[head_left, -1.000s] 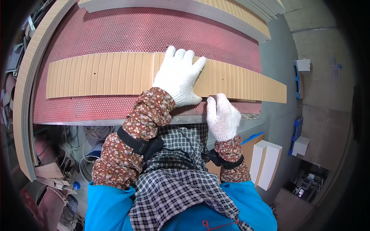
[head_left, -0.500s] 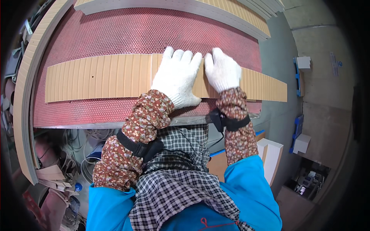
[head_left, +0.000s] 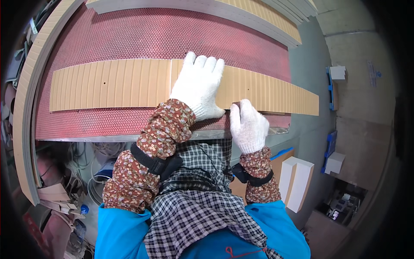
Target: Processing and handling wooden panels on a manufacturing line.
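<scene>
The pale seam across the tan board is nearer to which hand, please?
Left: the left hand lies just right of the seam, the right hand farther right, at the near edge of the board.

The strip [head_left: 237, 86] lies left to right across the mat [head_left: 151, 36], its right end past the mat's; the left hand [head_left: 199, 86] is on its middle, the right hand [head_left: 250, 127] farther right at its near edge. One stack [head_left: 267, 19] lies far, another [head_left: 26, 112] left.
</scene>
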Action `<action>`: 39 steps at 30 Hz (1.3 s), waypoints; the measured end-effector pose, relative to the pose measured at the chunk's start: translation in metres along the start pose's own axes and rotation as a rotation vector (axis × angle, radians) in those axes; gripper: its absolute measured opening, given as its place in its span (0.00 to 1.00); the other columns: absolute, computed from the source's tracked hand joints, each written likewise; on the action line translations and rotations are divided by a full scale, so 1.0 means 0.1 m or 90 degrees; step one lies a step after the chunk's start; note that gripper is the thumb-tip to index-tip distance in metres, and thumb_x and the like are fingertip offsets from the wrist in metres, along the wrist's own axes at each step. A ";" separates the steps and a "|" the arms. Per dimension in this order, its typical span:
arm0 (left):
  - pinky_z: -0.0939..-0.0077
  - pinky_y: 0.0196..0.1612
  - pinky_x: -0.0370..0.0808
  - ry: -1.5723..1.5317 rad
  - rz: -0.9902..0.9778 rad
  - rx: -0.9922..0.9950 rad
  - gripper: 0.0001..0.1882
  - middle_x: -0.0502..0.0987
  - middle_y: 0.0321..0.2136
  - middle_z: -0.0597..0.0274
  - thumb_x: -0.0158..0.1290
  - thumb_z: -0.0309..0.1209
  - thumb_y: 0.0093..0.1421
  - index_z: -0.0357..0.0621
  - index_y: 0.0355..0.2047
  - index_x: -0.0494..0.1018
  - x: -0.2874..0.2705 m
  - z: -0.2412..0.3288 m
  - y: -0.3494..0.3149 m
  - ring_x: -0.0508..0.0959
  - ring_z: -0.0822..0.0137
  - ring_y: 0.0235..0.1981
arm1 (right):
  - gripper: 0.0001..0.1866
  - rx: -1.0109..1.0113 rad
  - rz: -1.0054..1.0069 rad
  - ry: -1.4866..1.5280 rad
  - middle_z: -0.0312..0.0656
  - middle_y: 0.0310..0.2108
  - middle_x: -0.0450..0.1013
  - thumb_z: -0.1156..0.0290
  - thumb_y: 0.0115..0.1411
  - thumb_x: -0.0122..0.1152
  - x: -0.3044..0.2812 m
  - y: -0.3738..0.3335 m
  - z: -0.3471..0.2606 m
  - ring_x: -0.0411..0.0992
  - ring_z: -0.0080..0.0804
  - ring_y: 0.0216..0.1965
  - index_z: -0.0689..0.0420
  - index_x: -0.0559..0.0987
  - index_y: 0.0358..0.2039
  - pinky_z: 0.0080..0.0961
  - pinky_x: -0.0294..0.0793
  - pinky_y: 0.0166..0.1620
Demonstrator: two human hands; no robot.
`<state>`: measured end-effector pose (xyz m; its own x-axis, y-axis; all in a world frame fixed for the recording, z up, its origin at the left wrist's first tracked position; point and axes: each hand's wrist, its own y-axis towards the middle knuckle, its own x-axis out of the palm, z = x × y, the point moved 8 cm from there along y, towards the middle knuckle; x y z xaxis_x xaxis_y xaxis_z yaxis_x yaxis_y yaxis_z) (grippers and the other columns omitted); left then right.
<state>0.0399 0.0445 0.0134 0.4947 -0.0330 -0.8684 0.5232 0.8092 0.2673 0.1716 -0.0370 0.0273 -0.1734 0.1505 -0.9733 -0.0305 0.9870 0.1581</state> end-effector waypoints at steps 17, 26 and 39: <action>0.47 0.70 0.61 -0.001 -0.018 -0.004 0.56 0.75 0.52 0.47 0.71 0.55 0.39 0.29 0.62 0.68 0.01 -0.02 0.00 0.74 0.49 0.59 | 0.16 0.027 -0.029 -0.083 0.51 0.29 0.83 0.57 0.73 0.52 0.18 0.83 0.07 0.84 0.51 0.32 0.57 0.80 0.41 0.47 0.83 0.39; 0.47 0.68 0.62 0.008 0.029 0.013 0.55 0.76 0.50 0.48 0.71 0.57 0.39 0.29 0.60 0.69 0.02 -0.01 -0.01 0.75 0.50 0.56 | 0.10 0.019 -0.063 -0.008 0.48 0.28 0.80 0.62 0.69 0.61 0.04 -0.25 -0.05 0.81 0.50 0.26 0.54 0.78 0.34 0.44 0.80 0.30; 0.40 0.69 0.59 0.062 0.054 -0.028 0.55 0.73 0.56 0.45 0.71 0.54 0.39 0.31 0.63 0.69 -0.18 -0.17 -0.22 0.71 0.47 0.62 | 0.11 0.014 0.032 0.040 0.49 0.27 0.79 0.62 0.70 0.61 0.04 -0.13 -0.14 0.80 0.51 0.26 0.55 0.76 0.34 0.45 0.78 0.30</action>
<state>0.0074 0.0372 0.0153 0.4651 0.0928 -0.8804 0.4498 0.8317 0.3254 0.1573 -0.0503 0.0234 -0.2360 0.1961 -0.9517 0.0011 0.9795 0.2016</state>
